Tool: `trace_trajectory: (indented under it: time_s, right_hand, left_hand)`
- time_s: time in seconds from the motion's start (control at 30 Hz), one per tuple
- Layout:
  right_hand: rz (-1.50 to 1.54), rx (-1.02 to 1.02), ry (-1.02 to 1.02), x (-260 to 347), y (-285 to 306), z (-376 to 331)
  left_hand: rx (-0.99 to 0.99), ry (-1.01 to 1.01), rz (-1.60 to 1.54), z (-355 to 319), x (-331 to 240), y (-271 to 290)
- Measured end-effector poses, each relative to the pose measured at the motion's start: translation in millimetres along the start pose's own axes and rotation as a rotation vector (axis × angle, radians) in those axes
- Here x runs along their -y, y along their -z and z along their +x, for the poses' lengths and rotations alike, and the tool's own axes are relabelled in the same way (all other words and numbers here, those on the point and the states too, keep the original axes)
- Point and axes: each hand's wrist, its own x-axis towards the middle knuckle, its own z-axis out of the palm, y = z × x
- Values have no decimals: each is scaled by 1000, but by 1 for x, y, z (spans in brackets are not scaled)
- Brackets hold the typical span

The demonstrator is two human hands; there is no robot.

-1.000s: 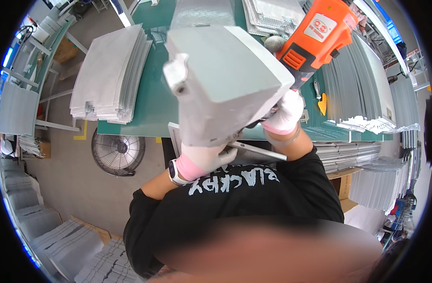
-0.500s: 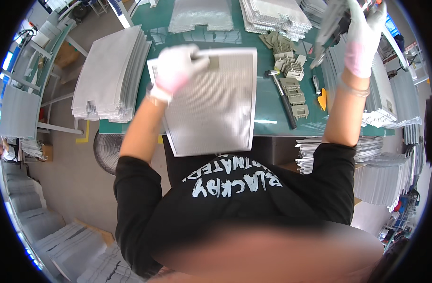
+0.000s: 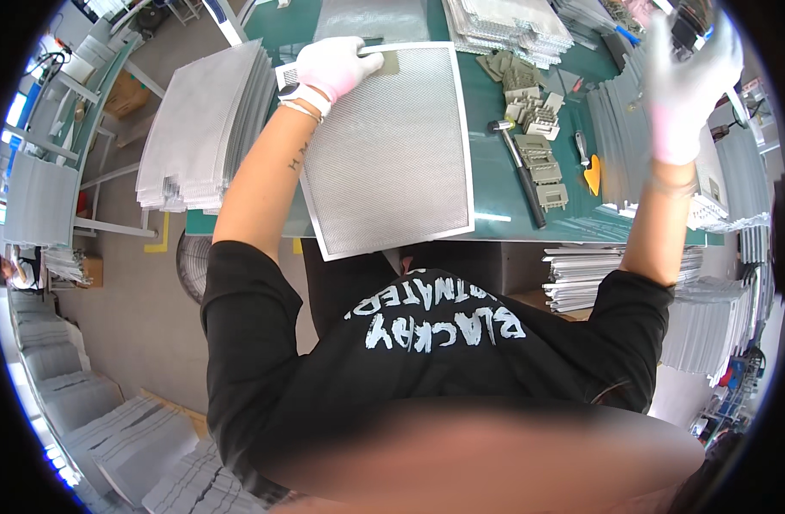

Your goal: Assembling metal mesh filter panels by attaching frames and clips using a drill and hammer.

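Note:
My left hand [image 3: 335, 67], in a white glove with a pink cuff, is closed on the far edge of a silver mesh filter panel [image 3: 388, 154]. The panel has a pale metal frame and a greenish-grey patch by the fingers; its near end overhangs the table's front edge. Out at the far right, my right hand [image 3: 692, 90], gloved the same way, is raised near a stack of panels [image 3: 619, 120]. Its fingers are spread and smeared by motion, and I see nothing held in them.
A green table [image 3: 495, 201] carries a hammer [image 3: 521, 176], several grey-green plastic parts [image 3: 538, 158] and a yellow-bladed scraper [image 3: 591, 176]. Panel stacks stand at left [image 3: 199, 124] and far right of centre [image 3: 504, 26]. A floor fan [image 3: 194, 265] is below left.
The left hand and mesh panel have moved away from me. My right hand has shifted right and nearer; the blurred grey object beside it is no longer there.

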Motion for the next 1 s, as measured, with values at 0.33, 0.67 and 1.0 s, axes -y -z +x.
trace_trajectory:
  time_s: [0.33, 0.67, 1.0]
  right_hand:
    - [843, 1020, 102, 77, 75, -70]
    - [631, 68, -1053, -97, 205, -176]
    - [326, 85, -1396, -244, 133, -183]
  left_hand:
    - [-658, -1018, -291, -144, -111, 56]
    - [-430, 348, 173, -232, 211, 4]
    - [-82, 591, 172, -217, 204, 22]
